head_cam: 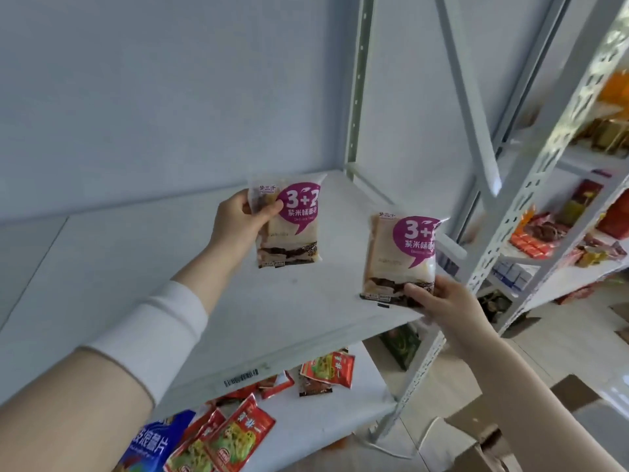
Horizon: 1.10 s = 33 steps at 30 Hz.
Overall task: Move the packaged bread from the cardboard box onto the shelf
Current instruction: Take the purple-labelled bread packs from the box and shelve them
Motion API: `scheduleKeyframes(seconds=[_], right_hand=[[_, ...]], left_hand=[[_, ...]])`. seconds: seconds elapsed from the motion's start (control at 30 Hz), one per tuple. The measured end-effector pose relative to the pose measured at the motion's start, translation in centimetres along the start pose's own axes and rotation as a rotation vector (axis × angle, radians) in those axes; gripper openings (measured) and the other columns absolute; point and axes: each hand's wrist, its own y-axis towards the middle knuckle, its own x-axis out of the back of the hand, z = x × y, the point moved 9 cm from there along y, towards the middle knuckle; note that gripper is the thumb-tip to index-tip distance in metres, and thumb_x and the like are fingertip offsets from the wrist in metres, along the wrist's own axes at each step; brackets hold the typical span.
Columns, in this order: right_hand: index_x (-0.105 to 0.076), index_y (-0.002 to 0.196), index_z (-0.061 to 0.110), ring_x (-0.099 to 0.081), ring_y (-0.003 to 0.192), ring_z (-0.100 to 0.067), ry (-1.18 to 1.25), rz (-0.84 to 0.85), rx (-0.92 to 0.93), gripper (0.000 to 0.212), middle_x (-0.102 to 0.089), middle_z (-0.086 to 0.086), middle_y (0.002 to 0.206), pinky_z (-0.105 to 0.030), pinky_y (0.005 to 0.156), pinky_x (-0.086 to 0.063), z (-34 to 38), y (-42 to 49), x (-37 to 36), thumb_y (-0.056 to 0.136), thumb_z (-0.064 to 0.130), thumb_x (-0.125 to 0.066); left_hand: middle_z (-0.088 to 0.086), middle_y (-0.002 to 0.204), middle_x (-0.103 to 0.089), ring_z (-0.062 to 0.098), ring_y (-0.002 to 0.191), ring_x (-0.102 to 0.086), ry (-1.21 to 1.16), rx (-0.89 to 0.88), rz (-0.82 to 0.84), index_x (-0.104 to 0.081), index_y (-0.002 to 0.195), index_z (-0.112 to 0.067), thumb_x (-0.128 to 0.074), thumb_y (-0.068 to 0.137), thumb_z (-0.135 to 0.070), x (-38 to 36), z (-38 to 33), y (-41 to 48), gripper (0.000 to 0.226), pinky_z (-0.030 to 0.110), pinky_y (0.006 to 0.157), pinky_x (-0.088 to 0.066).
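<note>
My left hand [238,223] grips the upper left corner of a packaged bread [289,229] with a purple "3+2" label and holds it upright over the white shelf [170,267]. My right hand [446,308] pinches the bottom edge of a second, identical packaged bread [398,257], upright above the shelf's right front part. Both packs hang above the shelf board; I cannot tell whether either touches it. The cardboard box [483,437] stands open on the floor at the lower right, its inside hidden.
White metal uprights [357,80] frame the shelf. On the lower shelf [323,420] lie several red snack packets [326,369] and a blue chip bag [153,447]. A neighbouring rack [544,216] at the right holds assorted goods. Grey wall behind.
</note>
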Motion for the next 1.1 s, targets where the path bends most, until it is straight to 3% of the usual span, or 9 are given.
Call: scheduleKeyframes(seconds=[0.1, 0.2, 0.43, 0.53, 0.63, 0.73, 0.87, 1.0, 1.1], right_hand=[[-0.066, 0.099, 0.012, -0.069, 0.09, -0.024, 0.028, 0.007, 0.012, 0.021, -0.072, -0.008, 0.094, -0.039, 0.088, -0.053, 1.0, 6.6, -1.4, 0.078, 0.015, -0.071], [-0.065, 0.102, 0.006, -0.066, 0.097, -0.032, 0.045, 0.041, 0.033, 0.022, -0.07, -0.017, 0.102, -0.043, 0.094, -0.05, 1.8, 14.8, -3.2, 0.08, 0.007, -0.068], [-0.065, 0.097, 0.011, -0.064, 0.088, -0.026, -0.049, 0.11, 0.132, 0.017, -0.069, -0.016, 0.097, -0.041, 0.091, -0.051, 3.2, 35.2, -9.3, 0.08, 0.007, -0.068], [-0.065, 0.098, 0.018, -0.066, 0.082, -0.016, -0.111, 0.152, 0.18, 0.018, -0.071, -0.005, 0.094, -0.027, 0.08, -0.052, 3.8, 41.0, -11.3, 0.08, 0.014, -0.07], [-0.065, 0.102, 0.018, -0.067, 0.077, -0.005, -0.136, 0.193, 0.213, 0.02, -0.071, 0.006, 0.09, -0.014, 0.068, -0.051, 4.1, 44.4, -12.9, 0.082, 0.017, -0.069], [-0.064, 0.108, 0.018, -0.066, 0.08, -0.001, -0.158, 0.182, 0.245, 0.025, -0.069, 0.01, 0.092, -0.011, 0.067, -0.05, 4.3, 46.0, -13.9, 0.083, 0.019, -0.068], [-0.064, 0.108, 0.023, -0.061, 0.078, 0.007, -0.211, 0.155, 0.267, 0.025, -0.067, 0.013, 0.089, -0.007, 0.064, -0.045, 4.6, 46.7, -14.4, 0.083, 0.021, -0.068], [-0.062, 0.114, 0.016, -0.06, 0.083, -0.008, -0.295, 0.134, 0.272, 0.031, -0.066, 0.006, 0.095, -0.011, 0.065, -0.042, 4.6, 46.8, -15.0, 0.084, 0.023, -0.067], [-0.054, 0.115, 0.012, -0.056, 0.086, -0.013, -0.325, 0.029, 0.272, 0.039, -0.061, 0.004, 0.099, -0.017, 0.066, -0.04, 4.8, 46.7, -14.6, 0.081, 0.023, -0.07]], left_hand=[[-0.012, 0.084, -0.068, 0.01, 0.082, -0.065, -0.015, 0.004, -0.012, -0.061, 0.082, -0.029, -0.068, 0.08, -0.029, -0.7, 1.9, 4.8, 0.007, 0.03, 0.072, -0.054], [-0.011, 0.086, -0.068, 0.008, 0.084, -0.065, -0.04, 0.016, -0.016, -0.061, 0.083, -0.029, -0.067, 0.082, -0.026, -2.1, 4.0, 10.8, 0.007, 0.032, 0.076, -0.055], [-0.01, 0.084, -0.067, 0.012, 0.084, -0.065, -0.045, 0.027, -0.154, -0.059, 0.08, -0.027, -0.069, 0.08, -0.025, -4.5, 10.2, 25.4, 0.01, 0.036, 0.078, -0.054], [-0.012, 0.082, -0.065, 0.007, 0.08, -0.063, -0.053, 0.029, -0.178, -0.059, 0.081, -0.027, -0.07, 0.079, -0.023, -5.4, 12.4, 29.5, 0.011, 0.033, 0.076, -0.054], [-0.013, 0.083, -0.065, 0.004, 0.079, -0.064, -0.034, 0.027, -0.2, -0.06, 0.086, -0.026, -0.071, 0.079, -0.022, -6.2, 13.7, 32.0, 0.013, 0.03, 0.074, -0.054], [-0.007, 0.087, -0.065, 0.005, 0.08, -0.064, -0.024, 0.013, -0.268, -0.056, 0.092, -0.019, -0.072, 0.077, -0.02, -6.1, 14.2, 33.3, 0.022, 0.03, 0.075, -0.054], [-0.009, 0.086, -0.064, 0.014, 0.086, -0.063, 0.018, -0.014, -0.31, -0.051, 0.08, -0.029, -0.074, 0.076, -0.018, -6.1, 14.0, 33.6, 0.025, 0.039, 0.081, -0.052], [-0.012, 0.083, -0.061, 0.007, 0.078, -0.057, 0.114, -0.065, -0.358, -0.052, 0.077, -0.031, -0.074, 0.075, -0.026, -6.4, 13.3, 33.2, 0.023, 0.027, 0.072, -0.046], [0.005, 0.106, -0.059, 0.011, 0.09, -0.052, 0.217, -0.056, -0.446, -0.062, 0.093, -0.015, -0.073, 0.075, -0.031, -6.1, 13.4, 32.9, 0.027, 0.02, 0.075, -0.037]])
